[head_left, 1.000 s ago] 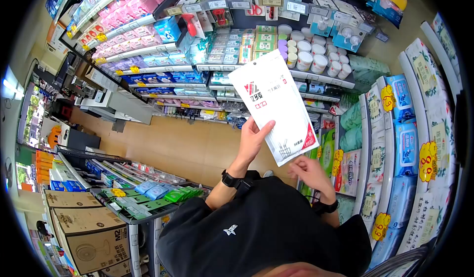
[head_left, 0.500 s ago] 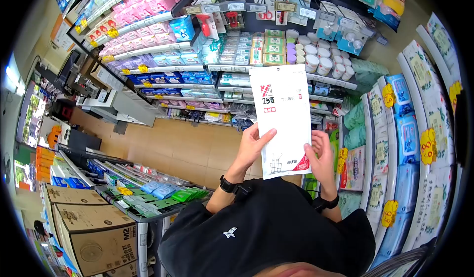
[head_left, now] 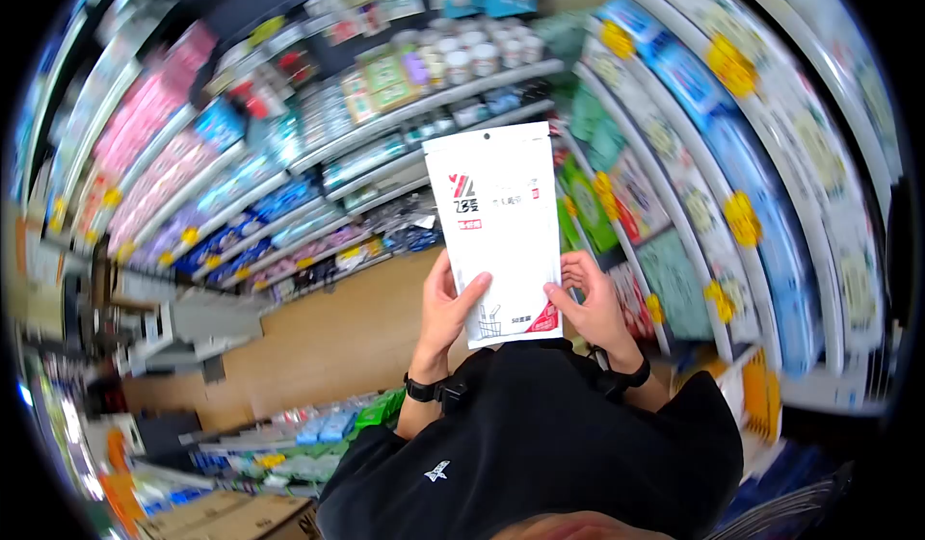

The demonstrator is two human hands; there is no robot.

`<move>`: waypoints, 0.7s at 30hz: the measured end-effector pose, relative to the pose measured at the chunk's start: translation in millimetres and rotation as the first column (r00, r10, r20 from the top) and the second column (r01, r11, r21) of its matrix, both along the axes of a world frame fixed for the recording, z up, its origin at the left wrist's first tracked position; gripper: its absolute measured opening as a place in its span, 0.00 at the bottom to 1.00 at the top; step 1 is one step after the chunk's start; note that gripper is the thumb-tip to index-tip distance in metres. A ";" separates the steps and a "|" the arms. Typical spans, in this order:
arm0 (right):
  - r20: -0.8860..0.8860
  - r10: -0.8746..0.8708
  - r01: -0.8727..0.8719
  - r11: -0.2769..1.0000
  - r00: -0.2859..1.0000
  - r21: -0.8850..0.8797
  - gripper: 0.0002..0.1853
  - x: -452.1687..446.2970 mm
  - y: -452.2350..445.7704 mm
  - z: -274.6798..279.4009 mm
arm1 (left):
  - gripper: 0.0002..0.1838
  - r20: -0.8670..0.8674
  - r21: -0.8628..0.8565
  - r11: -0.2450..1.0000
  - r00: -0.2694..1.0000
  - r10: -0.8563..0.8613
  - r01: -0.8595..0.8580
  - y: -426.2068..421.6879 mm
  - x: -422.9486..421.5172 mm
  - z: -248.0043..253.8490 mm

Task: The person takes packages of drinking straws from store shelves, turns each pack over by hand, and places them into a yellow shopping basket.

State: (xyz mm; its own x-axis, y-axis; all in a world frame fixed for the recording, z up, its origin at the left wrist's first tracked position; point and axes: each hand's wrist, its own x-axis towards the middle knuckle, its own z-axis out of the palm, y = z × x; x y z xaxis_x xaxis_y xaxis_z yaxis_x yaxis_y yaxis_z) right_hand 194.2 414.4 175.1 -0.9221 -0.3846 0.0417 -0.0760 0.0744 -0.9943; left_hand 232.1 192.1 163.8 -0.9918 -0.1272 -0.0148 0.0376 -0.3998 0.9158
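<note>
A white flat packet with a red logo, Chinese print and a red lower right corner is held upright in front of my black shirt. My left hand grips its lower left edge, thumb on the front face. On the lower right edge, my right hand holds it too, with the thumb on the front and the fingers partly behind. A small hole shows at the packet's top edge. Both wrists carry black bands.
Curved shelves of white tubs, pink packs and blue packs surround me. A low rack with green packs stands at the lower left, near a cardboard box. Tan floor shows between the shelves.
My right hand has gone from near the packet's bottom corner to gripping its right edge. The packet has straightened from its tilt. The view has turned, and the shelves look blurred.
</note>
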 end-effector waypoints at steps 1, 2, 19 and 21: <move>-0.018 -0.034 0.035 0.998 0.999 0.045 0.15 13.3 8.2 1.9 | 0.28 0.008 -0.006 0.997 0.997 -0.072 0.072 4.6 2.9 -4.1; -0.042 -0.085 0.088 0.993 0.995 0.072 0.16 27.7 19.5 -0.3 | 0.28 0.008 -0.031 0.995 0.995 -0.096 0.096 12.5 5.7 -10.0; 0.004 -0.790 0.776 0.601 0.613 -0.191 0.16 227.6 202.2 -14.2 | 0.23 0.118 -0.232 0.544 0.579 -0.807 0.806 216.8 53.1 -2.5; 0.043 -0.874 0.838 0.448 0.484 -0.312 0.17 248.9 224.9 -18.5 | 0.25 0.232 -0.261 0.382 0.441 -0.867 0.887 247.9 59.7 6.5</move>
State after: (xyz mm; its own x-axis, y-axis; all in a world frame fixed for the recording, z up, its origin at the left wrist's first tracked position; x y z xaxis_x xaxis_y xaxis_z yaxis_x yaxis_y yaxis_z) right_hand 443.2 639.3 156.7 -0.7577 0.6416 0.1198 -0.2261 -0.0858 -0.9703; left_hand 291.8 440.0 170.3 -0.5526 0.8064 -0.2106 -0.2118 0.1085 0.9713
